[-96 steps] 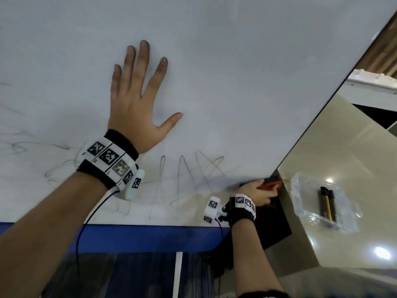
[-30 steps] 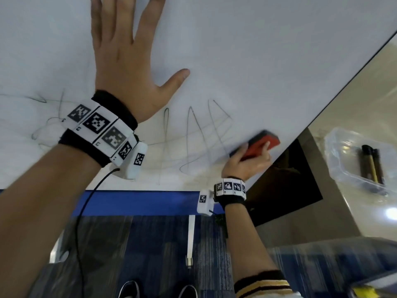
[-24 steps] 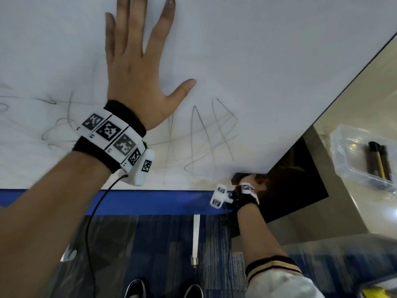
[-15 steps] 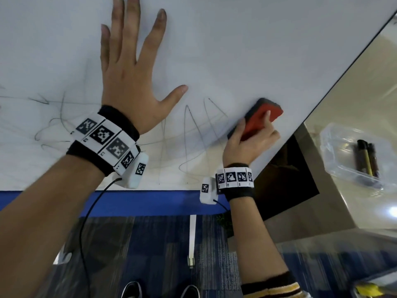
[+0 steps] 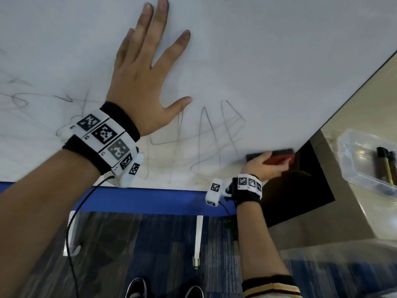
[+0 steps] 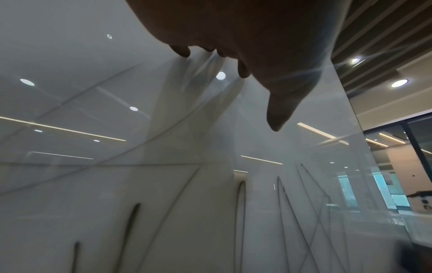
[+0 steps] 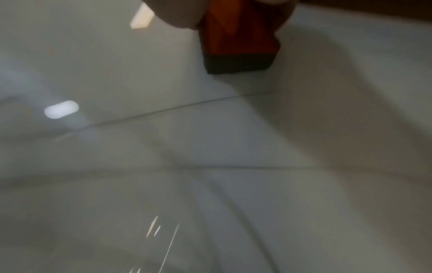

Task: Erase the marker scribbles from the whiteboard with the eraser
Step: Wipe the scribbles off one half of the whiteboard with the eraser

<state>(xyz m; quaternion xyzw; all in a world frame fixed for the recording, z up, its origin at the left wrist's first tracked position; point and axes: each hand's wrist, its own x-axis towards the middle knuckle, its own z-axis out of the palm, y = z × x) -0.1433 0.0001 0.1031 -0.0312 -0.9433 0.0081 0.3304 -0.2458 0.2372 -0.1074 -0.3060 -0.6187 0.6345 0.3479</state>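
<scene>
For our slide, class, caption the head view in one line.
Right hand wipes red eraser along whiteboard beside scribbles; left hand rests flat.

A: What fills the top?

B: The left hand, dark and close, fingers straight, fingertips touching the whiteboard; the thumb juts down and right.

A: And the board?

B: Glossy, mirroring ceiling lights. Thin dark marker scribbles zigzag across its lower right, with more strokes lower left.

A: Beyond the right edge?

B: A slatted ceiling and glass partitions.
</scene>
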